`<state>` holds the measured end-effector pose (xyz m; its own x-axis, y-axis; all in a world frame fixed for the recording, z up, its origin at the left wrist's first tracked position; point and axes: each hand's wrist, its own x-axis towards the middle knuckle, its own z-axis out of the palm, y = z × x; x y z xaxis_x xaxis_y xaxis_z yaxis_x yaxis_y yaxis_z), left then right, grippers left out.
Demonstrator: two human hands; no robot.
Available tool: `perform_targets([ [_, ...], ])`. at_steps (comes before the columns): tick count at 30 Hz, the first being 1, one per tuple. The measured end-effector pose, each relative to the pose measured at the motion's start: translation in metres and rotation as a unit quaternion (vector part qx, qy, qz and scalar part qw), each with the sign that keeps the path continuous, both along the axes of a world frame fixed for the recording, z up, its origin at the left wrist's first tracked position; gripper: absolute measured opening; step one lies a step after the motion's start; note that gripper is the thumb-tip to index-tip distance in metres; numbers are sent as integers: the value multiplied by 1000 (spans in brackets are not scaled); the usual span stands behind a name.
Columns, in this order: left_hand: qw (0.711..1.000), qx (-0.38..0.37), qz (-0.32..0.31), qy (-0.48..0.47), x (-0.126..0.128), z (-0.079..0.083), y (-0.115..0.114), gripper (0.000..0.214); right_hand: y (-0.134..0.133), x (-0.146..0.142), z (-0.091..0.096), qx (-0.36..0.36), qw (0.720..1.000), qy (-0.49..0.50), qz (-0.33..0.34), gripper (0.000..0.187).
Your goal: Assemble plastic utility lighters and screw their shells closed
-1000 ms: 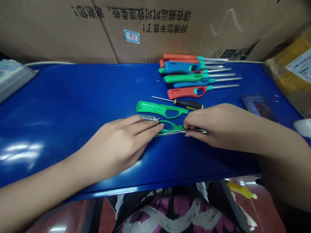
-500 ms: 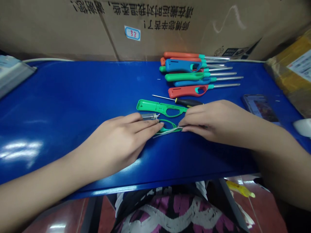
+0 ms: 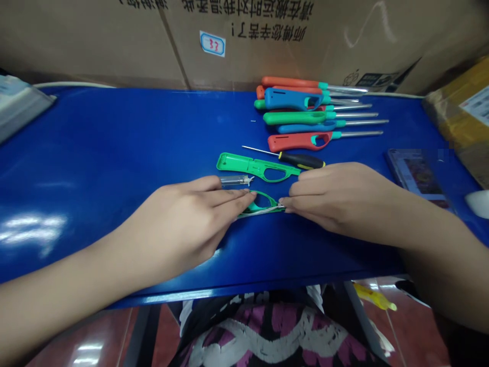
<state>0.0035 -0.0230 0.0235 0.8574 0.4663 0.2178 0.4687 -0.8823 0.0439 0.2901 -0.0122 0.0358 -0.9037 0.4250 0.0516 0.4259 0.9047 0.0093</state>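
Note:
My left hand [image 3: 194, 211] is closed, its fingers pressing a green lighter half-shell [image 3: 272, 198] against the blue table and covering its left part. At the shell's right end, my right hand [image 3: 336, 199] pinches a thin pale wire [image 3: 263, 209] that runs along the lower edge. The fingertips hide the wire's end. Beside my left fingers lies a clear fuel cylinder [image 3: 234, 180] with a white tip. A second green half-shell [image 3: 244, 164] rests inner side up just behind, its right end near my right knuckles.
A black-and-yellow screwdriver [image 3: 301, 159] lies behind the shells. Several assembled lighters [image 3: 300, 140] in red, blue, green and orange are piled at the back. A phone [image 3: 416, 176] is on the right. A large cardboard box [image 3: 114, 46] stands along the back edge.
My right fingers have shifted slightly down and left at the shell's end, and the wire sits closer along its edge. My left hand stays on the shell. The view has tilted slightly.

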Motion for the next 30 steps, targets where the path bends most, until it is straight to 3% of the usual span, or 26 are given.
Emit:
perform_targets([
  [10, 1000, 3, -1, -1, -2, -4, 0, 42, 1, 4, 0, -31, 999, 21, -36, 33],
  [16, 1000, 5, -16, 5, -2, -4, 1, 44, 6, -2, 1, -168, 975, 71, -123, 25],
  [19, 1000, 0, -13, 0, -2, -6, 2, 43, 9, -3, -1, -229, 961, 110, -111, 19],
  [25, 1000, -14, -20, -8, 0, -7, 4, 42, 8, -5, 0, -198, 974, 59, -94, 24],
  [30, 1000, -4, -20, -12, 1, -6, 4, 40, 8, -5, 1, -228, 965, 78, -103, 19],
])
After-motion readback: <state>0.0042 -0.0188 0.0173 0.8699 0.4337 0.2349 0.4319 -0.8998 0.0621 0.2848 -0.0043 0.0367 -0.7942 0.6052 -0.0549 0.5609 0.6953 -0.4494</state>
